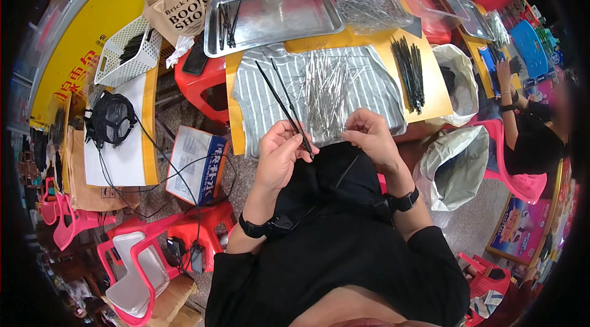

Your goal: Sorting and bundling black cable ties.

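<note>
Hands at work over the near edge of a yellow-covered table (440, 101), seen from above. The left hand (278, 156) grasps a pair of slender black strips (284, 106) between thumb and fingers; the strips slant away from the person, their far ends spread apart above the left half of the table. The right hand (376, 136) is raised at the near edge, right of centre, with thumb and fingertips drawn together; whether it grips anything fine cannot be told. Beneath and beyond both hands, a grey-and-white striped cloth (253, 123) covers much of the table. On its middle lies a loose, partly crossed heap of thin silvery wires (326, 90), reaching close to the right hand. Along the right edge of the table, a bundle of black rods (410, 75) lies roughly parallel to that edge. At the far left corner rests a shallow metal tray (286, 14), with a few dark strips (230, 23) at its left end; beside it, toward the far right corner, sits a clear plastic bag (372, 3) of thin pieces. Left of the table, a red stool (212, 90) bears a dark phone (195, 60); right of it, a pale open sack (430, 173) stands on the floor.
</note>
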The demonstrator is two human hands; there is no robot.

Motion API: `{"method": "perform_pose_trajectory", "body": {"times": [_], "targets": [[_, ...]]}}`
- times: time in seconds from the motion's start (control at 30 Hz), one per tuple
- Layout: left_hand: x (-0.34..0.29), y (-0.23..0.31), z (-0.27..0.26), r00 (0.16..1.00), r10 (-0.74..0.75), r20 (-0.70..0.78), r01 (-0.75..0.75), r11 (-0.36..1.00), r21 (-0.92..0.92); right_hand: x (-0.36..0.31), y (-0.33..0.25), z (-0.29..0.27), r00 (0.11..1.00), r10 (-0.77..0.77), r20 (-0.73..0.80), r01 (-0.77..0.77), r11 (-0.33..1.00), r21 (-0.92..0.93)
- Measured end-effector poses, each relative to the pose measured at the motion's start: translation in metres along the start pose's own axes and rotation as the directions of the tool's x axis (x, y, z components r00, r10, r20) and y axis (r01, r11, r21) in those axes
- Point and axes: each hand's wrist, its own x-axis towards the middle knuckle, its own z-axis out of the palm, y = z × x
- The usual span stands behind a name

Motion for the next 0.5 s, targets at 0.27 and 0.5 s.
{"method": "perform_pose_trajectory", "body": {"times": [0.27, 0.5], "targets": [[0.001, -0.010, 0.003, 0.999, -0.034, 0.022, 0.033, 0.999, 0.016, -0.014, -0.002, 0.011, 0.998, -0.051, -0.031, 0.053, 0.996, 0.069], [-0.002, -0.014, 0.001, 0.996, -0.080, 0.030, 0.079, 0.996, 0.040, -0.038, 0.015, 0.007, 0.997, -0.072, -0.004, 0.071, 0.997, -0.018]]}}
